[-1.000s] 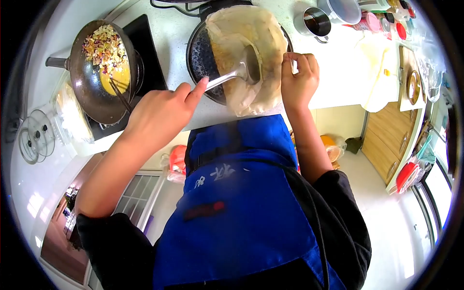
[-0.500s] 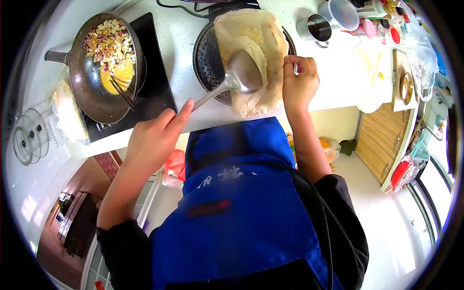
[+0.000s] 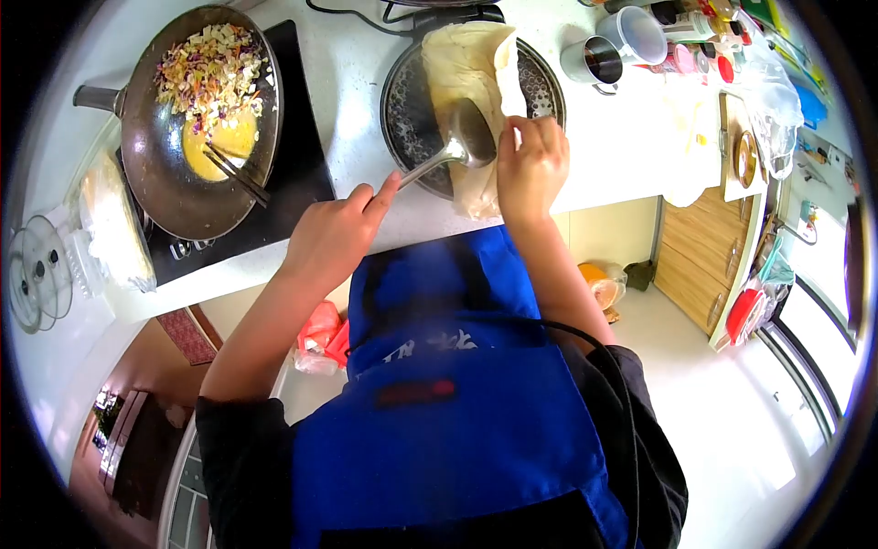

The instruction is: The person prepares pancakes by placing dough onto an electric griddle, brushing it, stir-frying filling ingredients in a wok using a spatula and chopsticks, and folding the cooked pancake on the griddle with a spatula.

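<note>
My left hand [image 3: 338, 229] is wrapped round the handle of a metal ladle [image 3: 471, 133], index finger stretched along it. The ladle's bowl rests against a thin pale flatbread [image 3: 462, 64] lying over a round black griddle [image 3: 407, 114]. With fingers pinched, my right hand [image 3: 533, 169] holds the flatbread's right edge, which is lifted and folded leftward. Bubbly dark griddle surface shows on both sides of the flatbread, and its near end hangs over the griddle's rim.
At left a wok [image 3: 151, 156] with chopped vegetables, yellow liquid and chopsticks [image 3: 236, 174] sits on a black cooktop [image 3: 306, 137]. A metal cup [image 3: 594, 62], a plastic container [image 3: 634, 37] and several bottles stand at back right. Glass lids [image 3: 41, 274] lie far left.
My right hand has moved left with the flatbread's right edge, folding it over and uncovering the griddle's right side. The ladle has shifted slightly over the bread. The view has shifted a little.
</note>
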A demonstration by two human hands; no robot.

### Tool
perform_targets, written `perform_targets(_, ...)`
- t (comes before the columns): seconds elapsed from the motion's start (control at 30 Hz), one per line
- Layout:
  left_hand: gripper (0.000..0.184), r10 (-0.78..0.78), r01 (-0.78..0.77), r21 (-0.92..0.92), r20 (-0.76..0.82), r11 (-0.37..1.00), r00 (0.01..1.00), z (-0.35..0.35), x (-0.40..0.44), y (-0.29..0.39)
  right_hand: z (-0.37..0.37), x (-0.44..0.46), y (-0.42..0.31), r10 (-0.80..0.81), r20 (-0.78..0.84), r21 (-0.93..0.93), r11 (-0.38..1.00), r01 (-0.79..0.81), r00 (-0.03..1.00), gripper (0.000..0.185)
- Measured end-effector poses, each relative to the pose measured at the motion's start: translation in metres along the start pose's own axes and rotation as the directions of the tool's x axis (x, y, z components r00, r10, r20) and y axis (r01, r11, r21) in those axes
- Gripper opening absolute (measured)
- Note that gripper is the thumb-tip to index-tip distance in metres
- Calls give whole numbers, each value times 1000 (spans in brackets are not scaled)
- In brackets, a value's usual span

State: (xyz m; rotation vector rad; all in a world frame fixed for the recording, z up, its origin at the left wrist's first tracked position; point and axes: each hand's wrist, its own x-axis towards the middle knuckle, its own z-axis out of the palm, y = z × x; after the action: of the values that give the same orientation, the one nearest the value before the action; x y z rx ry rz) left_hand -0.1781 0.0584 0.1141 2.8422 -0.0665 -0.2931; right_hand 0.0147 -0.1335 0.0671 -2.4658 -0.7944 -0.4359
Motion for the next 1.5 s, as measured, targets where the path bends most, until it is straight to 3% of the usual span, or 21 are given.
perform_targets(0.13,58,-37,33,-63,-65,997,997,1,-14,0,7,-5,-17,-52,37,-116,992,56,998,5)
perform_targets(0.23,51,-165,135,-161,-186,978,969,-12,-43,10,10,-10,-22,-108,62,-149,982,116,992,8)
perform_targets(0.33,50,-341,263,-325,-212,908,916,-22,-69,15,17,-17,-33,-134,68,-138,980,143,989,11)
perform_targets(0.47,49,-432,337,-362,-223,869,874,-14,-84,11,38,-31,-36,-143,33,-154,977,147,989,9)
perform_targets(0.6,45,-391,257,-412,-281,874,877,-17,-72,5,44,-36,-38,-122,7,-176,977,121,993,8)
perform_targets(0.7,52,-272,118,-394,-365,912,890,-17,-45,-3,45,-38,-43,-126,-16,-143,982,122,992,6)
perform_targets(0.83,50,-144,29,-311,-354,950,924,-24,-11,-3,55,-46,-44,-144,-69,-176,976,130,987,9)
perform_targets(1.0,48,-9,-29,-149,-251,988,968,-23,8,-10,54,-57,-46,-92,17,-183,979,94,996,3)
perform_targets(1.07,48,20,-40,-82,-225,996,974,-21,13,-11,48,-63,-52,-46,83,-214,975,63,995,8)
perform_targets(1.1,48,27,-42,-62,-220,997,975,-22,15,-11,44,-68,-58,-13,108,-279,959,42,994,20)
perform_targets(1.2,48,36,-35,11,-198,999,979,-22,19,-9,8,-95,-86,-15,203,-72,997,30,979,26)
perform_targets(1.27,50,35,-27,50,-178,998,983,-21,20,-8,-19,-103,-100,2,298,215,974,-69,955,22)
perform_targets(1.33,53,26,-15,75,-153,997,988,-17,17,-9,-26,-102,-102,160,552,407,805,-432,819,19)
perform_targets(1.4,50,-43,50,54,-129,997,991,-11,13,-1,-29,-90,-105,253,792,429,418,-801,556,20)
perform_targets(1.43,49,-79,84,43,-115,996,990,-9,11,3,-31,-80,-105,145,880,406,264,-875,453,32)
perform_targets(1.5,50,-137,133,-50,-89,990,987,-6,9,13,-18,-86,-118,110,893,448,-134,-884,436,39)
